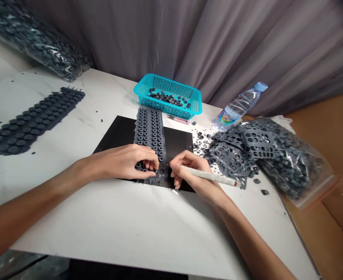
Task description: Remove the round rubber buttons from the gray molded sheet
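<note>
From where I stand, a person's two bare hands are at work over a black mat [113,136] on a white marble-patterned worktop [116,217]. A dark moulded rubber strip [149,128], studded with rows of ring-shaped pieces, lies lengthwise across the mat, its far end running past the mat's back edge. The left hand [130,161] is curled over the strip's near end, thumb and fingers almost together; I cannot tell whether they pinch a piece. The right hand [193,169], above the mat's near right part, is closed around a pale pen-like tool [218,177]; its working tip is too small to make out. Working well here, I judge, means pressing the strip flat against the mat, taking small controlled strokes, and keeping the left fingertips out of the tip's path. Beyond the mat sits a turquoise basket [181,112] holding loose dark pieces.
</note>
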The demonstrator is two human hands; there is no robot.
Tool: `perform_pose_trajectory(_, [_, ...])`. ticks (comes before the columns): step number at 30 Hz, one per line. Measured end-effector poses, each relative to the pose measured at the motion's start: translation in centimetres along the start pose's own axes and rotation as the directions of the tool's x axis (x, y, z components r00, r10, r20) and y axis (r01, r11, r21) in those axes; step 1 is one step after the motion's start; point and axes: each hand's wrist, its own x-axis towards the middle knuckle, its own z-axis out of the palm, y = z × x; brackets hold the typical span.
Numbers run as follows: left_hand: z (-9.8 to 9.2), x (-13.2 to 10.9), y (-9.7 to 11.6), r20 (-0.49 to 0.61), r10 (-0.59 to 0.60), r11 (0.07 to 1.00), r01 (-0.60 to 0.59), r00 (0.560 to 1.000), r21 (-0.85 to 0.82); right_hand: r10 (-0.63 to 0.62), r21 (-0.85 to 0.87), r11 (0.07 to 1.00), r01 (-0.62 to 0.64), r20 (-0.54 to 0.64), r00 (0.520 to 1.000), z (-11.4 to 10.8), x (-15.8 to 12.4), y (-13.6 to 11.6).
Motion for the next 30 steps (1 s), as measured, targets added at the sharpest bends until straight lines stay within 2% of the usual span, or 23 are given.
perform_pose_trajectory(5, [0.1, 0.0, 0.2, 0.01, 0.017, 0.999, -0.018, 1.0, 0.037, 0.027, -0.116, 0.993, -0.018, 0.071, 0.997, -0.2, 0.2, -0.4])
perform_pose_trajectory(8, [0.2, -0.1, 0.1, 0.019, 0.038, 0.997, -0.039, 0.999, 0.069, 0.046, -0.157, 0.987, -0.042, 0.025, 0.999, 0.3, 0.2, -0.5])
perform_pose_trajectory(13, [0.2, -0.1, 0.3, 0.016, 0.043, 0.993, -0.044, 0.999, 0.113, 0.051, -0.056, 0.997, -0.052, -0.018, 0.999, 1.4, 0.1, 0.7])
perform_pose_trajectory(16, [0.2, -0.2, 0.5, 0.022, 0.037, 0.99, -0.04, 0.999, 0.132, 0.049, -0.063, 0.997, -0.05, -0.013, 0.999, 1.8, -0.1, 1.2])
perform_pose_trajectory(30, [0.6, -0.3, 0.7, -0.018, 0.063, 0.985, -0.059, 0.998, 0.16, 0.016, -0.039, 0.999, -0.017, -0.024, 1.0, 1.9, -0.1, 0.9])
